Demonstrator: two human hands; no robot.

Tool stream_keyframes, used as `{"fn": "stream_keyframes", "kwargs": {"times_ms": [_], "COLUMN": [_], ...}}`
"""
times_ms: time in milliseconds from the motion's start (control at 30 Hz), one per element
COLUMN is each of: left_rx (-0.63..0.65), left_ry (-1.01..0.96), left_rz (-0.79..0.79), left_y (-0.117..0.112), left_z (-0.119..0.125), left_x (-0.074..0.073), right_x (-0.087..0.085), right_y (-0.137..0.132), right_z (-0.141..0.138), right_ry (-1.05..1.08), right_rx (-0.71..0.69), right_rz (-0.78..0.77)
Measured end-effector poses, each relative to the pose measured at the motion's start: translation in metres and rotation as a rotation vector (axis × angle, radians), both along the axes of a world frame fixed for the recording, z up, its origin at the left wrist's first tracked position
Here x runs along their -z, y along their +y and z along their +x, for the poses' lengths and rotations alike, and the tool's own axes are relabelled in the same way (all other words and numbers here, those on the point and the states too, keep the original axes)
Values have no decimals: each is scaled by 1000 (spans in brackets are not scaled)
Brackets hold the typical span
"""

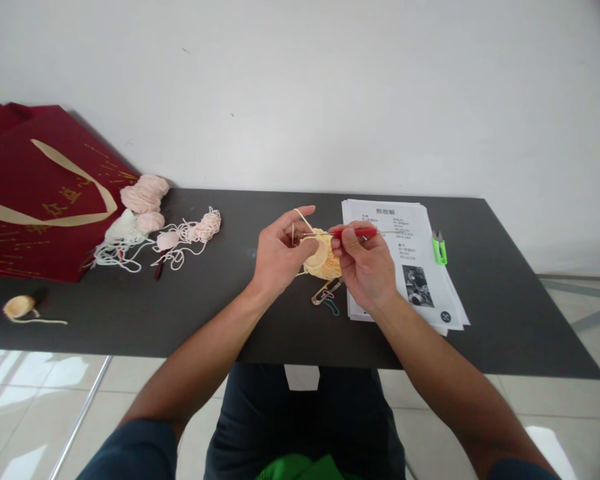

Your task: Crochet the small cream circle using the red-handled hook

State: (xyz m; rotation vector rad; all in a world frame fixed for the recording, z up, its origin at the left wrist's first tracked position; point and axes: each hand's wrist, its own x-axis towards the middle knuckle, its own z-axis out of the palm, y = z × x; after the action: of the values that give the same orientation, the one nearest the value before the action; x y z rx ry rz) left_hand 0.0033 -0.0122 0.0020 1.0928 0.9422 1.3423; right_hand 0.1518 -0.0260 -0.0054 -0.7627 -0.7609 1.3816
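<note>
Between my hands, over the middle of the dark table (215,313), is a crochet hook (364,233) with a red handle. My right hand (367,267) grips that handle, its metal tip pointing left toward my left hand (283,253). The left fingers pinch a small piece of pale yellow crochet work (317,257), and a strand of yarn (304,220) loops over the raised index finger. Behind the piece is a yellow yarn ball (330,267), partly hidden by both hands. A large safety pin (325,292) with small stitch markers (334,307) lies just below.
Printed sheets (420,280) lie to the right, with green thread snips (439,249) on their edge. At left stand a dark red gift bag (35,233), pink yarn (145,193), white yarn (121,233) and tangled pink strands (200,228). A small yellow crocheted piece (19,307) sits far left.
</note>
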Motion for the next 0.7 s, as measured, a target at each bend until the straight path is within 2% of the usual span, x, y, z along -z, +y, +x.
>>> {"fn": "stream_keyframes", "kwargs": {"times_ms": [233,467,700], "left_rx": [-46,-113,-143], "left_ry": [37,71,69], "left_rz": [28,66,71], "left_y": [-1,0,0], "left_z": [0,0,1], "left_x": [0,1,2], "right_x": [-2,-4,1], "right_y": [2,1,-2], "right_z": [5,5,5], "right_ry": [-54,-137,-199], "right_rx": [67,153,202], "right_rz": [135,195,267]}}
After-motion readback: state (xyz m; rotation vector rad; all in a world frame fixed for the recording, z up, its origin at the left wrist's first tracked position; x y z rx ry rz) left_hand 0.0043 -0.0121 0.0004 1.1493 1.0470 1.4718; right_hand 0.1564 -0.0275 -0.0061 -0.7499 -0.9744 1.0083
